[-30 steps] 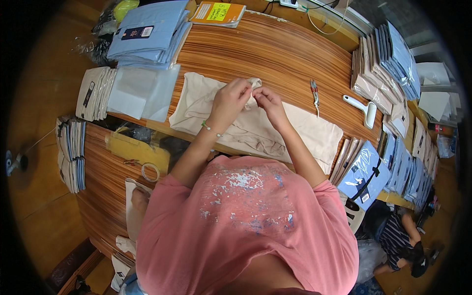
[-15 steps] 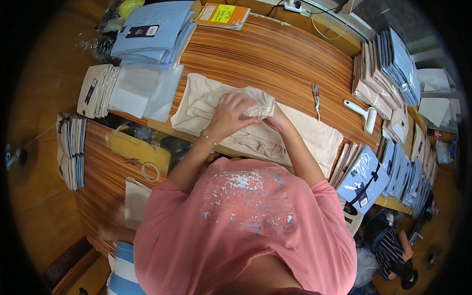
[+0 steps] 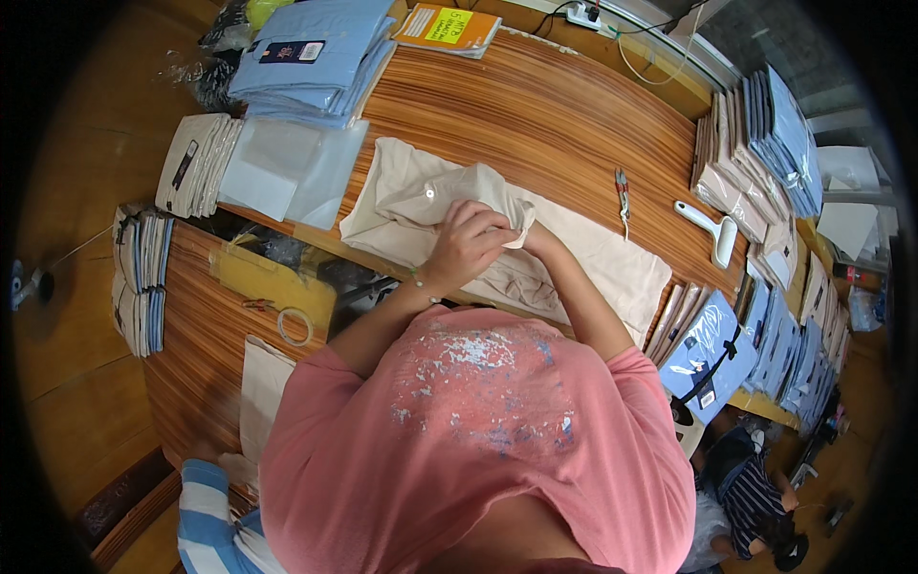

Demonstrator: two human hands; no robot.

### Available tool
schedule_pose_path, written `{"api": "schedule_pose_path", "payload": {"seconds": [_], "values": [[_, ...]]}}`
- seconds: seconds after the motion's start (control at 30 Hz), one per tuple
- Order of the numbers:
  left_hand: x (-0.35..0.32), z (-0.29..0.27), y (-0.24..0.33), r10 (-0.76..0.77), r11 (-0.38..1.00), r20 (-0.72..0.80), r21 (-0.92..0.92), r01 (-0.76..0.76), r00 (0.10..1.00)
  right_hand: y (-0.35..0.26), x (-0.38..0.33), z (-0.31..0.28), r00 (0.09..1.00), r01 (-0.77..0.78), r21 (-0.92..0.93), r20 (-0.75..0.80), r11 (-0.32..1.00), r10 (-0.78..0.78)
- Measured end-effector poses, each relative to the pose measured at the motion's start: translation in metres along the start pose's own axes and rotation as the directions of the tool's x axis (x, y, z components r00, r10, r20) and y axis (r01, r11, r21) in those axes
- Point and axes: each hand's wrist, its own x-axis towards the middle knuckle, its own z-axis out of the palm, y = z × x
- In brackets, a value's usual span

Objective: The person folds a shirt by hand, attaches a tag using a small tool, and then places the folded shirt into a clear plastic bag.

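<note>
A pink top (image 3: pixel 478 411) with a flaked print covers the person's chest, closest of all. Just beyond it, a cream garment (image 3: pixel 612 260) lies lengthwise along the near edge of the desk (image 3: pixel 535 105), flat at its right end, rumpled in the middle, with a raised fold showing a button (image 3: pixel 429 193). The left hand (image 3: pixel 470 247), a beaded bracelet (image 3: pixel 417 277) at its wrist, has its grip closed around the edge of this fold. The right hand (image 3: pixel 537 241) is tucked in against the same fold; its fingertips are hidden, so I cannot tell whether its grip is grasping cloth.

To the right stand a packed blue shirt (image 3: pixel 703 359) and, farther on, a white lint roller (image 3: pixel 710 231) and red-handled snips (image 3: pixel 622 199). To the left are clear plastic bags (image 3: pixel 316 172) beside a cream stack (image 3: pixel 191 167). Farther back sit a pile of blue shirts (image 3: pixel 311 67), with an orange book (image 3: pixel 478 33) next to it.
</note>
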Motion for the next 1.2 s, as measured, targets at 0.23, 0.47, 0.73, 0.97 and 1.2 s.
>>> {"api": "schedule_pose_path", "payload": {"seconds": [0.23, 0.47, 0.73, 0.97, 1.2], "values": [[-0.012, -0.038, -0.079, -0.504, 0.856, 0.081, -0.087, 0.51, 0.86, -0.012, -0.002, 0.009, 0.991, -0.054, -0.141, -0.129, 0.989, 0.036], [-0.021, -0.029, -0.082, -0.625, 0.397, 0.369, -0.609, 0.687, 0.688, -0.03, -0.016, 0.013, 0.983, 0.025, 0.419, -0.173, 0.908, 0.053], [-0.006, -0.036, -0.068, -0.645, 0.299, 0.339, -0.713, 0.634, 0.685, -0.013, -0.003, 0.012, 0.959, 0.223, 0.177, -0.218, 0.959, -0.183], [0.001, -0.037, -0.065, -0.613, 0.345, 0.32, -0.714, 0.609, 0.722, -0.033, 0.0, 0.028, 0.946, 0.095, -0.272, -0.276, 0.957, -0.173], [0.002, -0.042, -0.062, -0.602, 0.268, 0.413, -0.702, 0.66, 0.684, -0.01, -0.002, 0.019, 0.959, 0.063, 0.06, -0.28, 0.996, -0.043]]}}
